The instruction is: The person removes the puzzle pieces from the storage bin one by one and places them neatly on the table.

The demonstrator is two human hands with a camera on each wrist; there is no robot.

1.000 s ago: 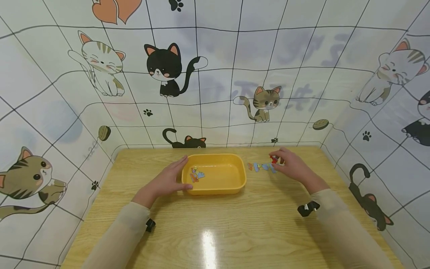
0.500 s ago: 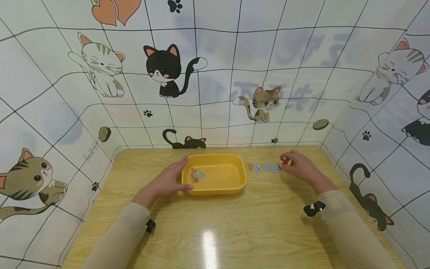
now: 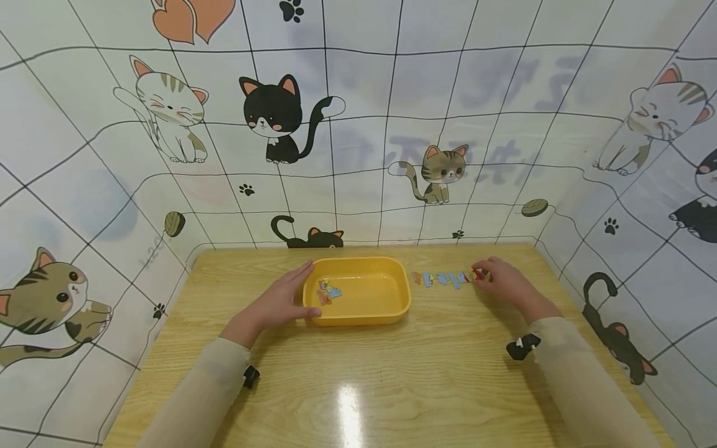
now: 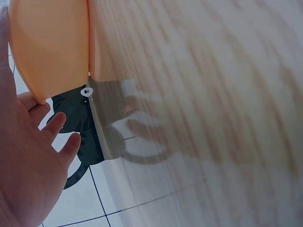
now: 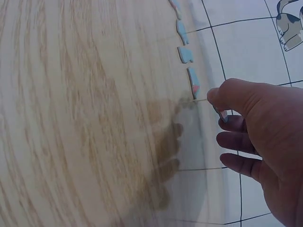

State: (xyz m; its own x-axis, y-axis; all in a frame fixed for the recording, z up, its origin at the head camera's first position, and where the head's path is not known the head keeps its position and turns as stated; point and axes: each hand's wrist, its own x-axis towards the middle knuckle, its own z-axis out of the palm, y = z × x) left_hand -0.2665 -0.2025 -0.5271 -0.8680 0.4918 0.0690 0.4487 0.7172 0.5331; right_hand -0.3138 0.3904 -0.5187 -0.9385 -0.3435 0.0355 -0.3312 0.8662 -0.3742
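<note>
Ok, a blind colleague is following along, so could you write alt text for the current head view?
A person's right hand pinches a partly red piece at the end of a row of colourful pieces on a wooden table. The left hand holds a yellow tray with more pieces inside; cartoon cats decorate the wall behind.

Below the right-hand grip (image 3: 512, 289) we have a table (image 3: 358, 367) with yellowish wood grain, and a streak of glare (image 3: 348, 414) shines nearer the viewer and left of the grip. Behind the grip we see a white wall covering (image 3: 358, 81) ruled with thin dark lines, some wavy. We spot a small paw print (image 3: 457, 234) just above and left of the grip, a sitting tabby cat (image 3: 442, 171) higher up, and a striped oval (image 3: 534, 208) above and right. Far up and left we find a black-and-white cat (image 3: 274, 102) and orange hearts (image 3: 193, 18); right of the grip, a black cat (image 3: 616, 339).
</note>
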